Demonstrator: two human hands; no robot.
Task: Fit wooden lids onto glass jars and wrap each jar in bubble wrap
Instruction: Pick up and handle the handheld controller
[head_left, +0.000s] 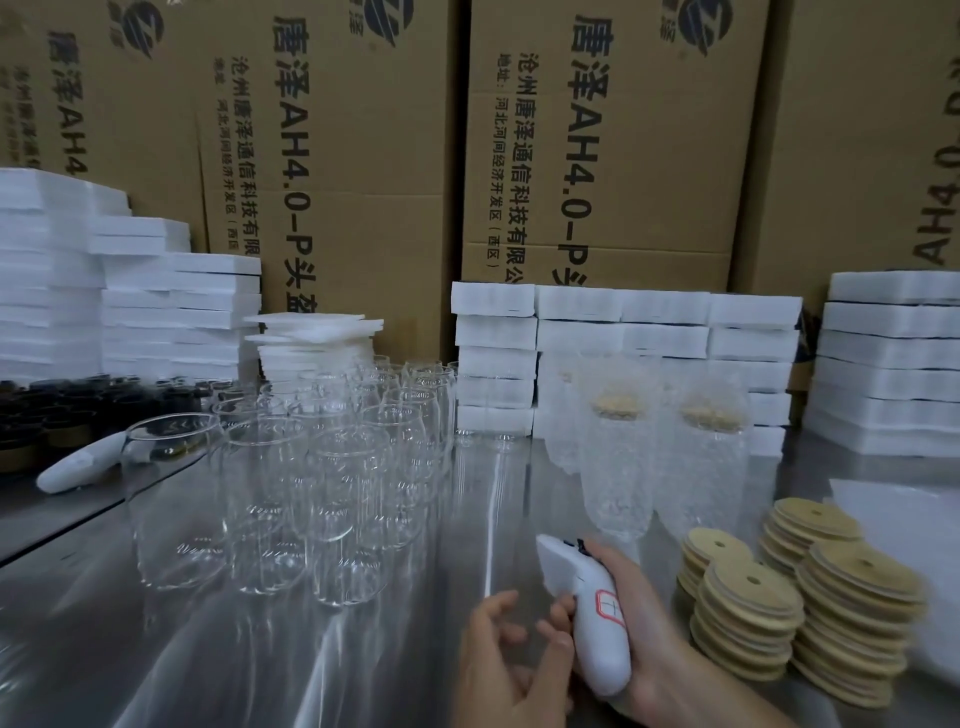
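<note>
Several empty glass jars (291, 467) stand clustered on the steel table (156, 649), left of centre. Two jars wrapped in bubble wrap (618, 467), wooden lids fitted, stand behind my hands. Stacks of round wooden lids (748, 618) sit at the right. My right hand (639, 639) grips a white handheld device (592, 618) with a red-marked label. Beside it, my left hand (504, 660) hovers with fingers loosely spread, fingertips near the device, holding nothing.
White foam blocks (623, 332) are piled along the back and both sides, in front of tall cardboard boxes (597, 140). Dark jars (62, 410) and a second white device (78, 462) lie at the left. A clear plastic sheet (904, 545) lies at the right edge.
</note>
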